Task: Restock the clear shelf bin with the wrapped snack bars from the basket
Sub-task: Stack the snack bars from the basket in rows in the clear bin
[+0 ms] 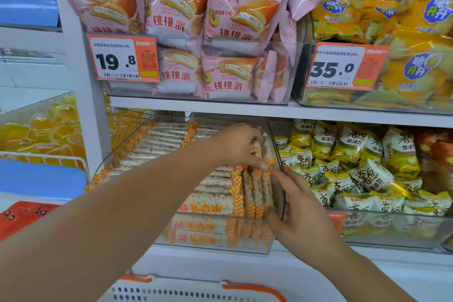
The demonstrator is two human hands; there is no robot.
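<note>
Clear bin [282, 174] open on top; upper shelf [245, 108] limits headroom above bars [159, 144].

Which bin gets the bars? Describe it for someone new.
Find the orange 19.8 price tag under the pink pie packs. Directly below, on the lower shelf, sits the clear plastic bin. Only it holds long white puffed-rice bars with orange-checked ends.

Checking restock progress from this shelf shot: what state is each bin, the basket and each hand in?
Clear plastic shelf bin: nearly full of orange-and-white wrapped snack bars.
Left hand: fingers curled round upright bars at the bin's right side.
Right hand: fingers touching the same bars near the bin's right wall.
White-and-orange basket: contents out of view.
Pink pie-pack bin: heaped above the rim.
</note>
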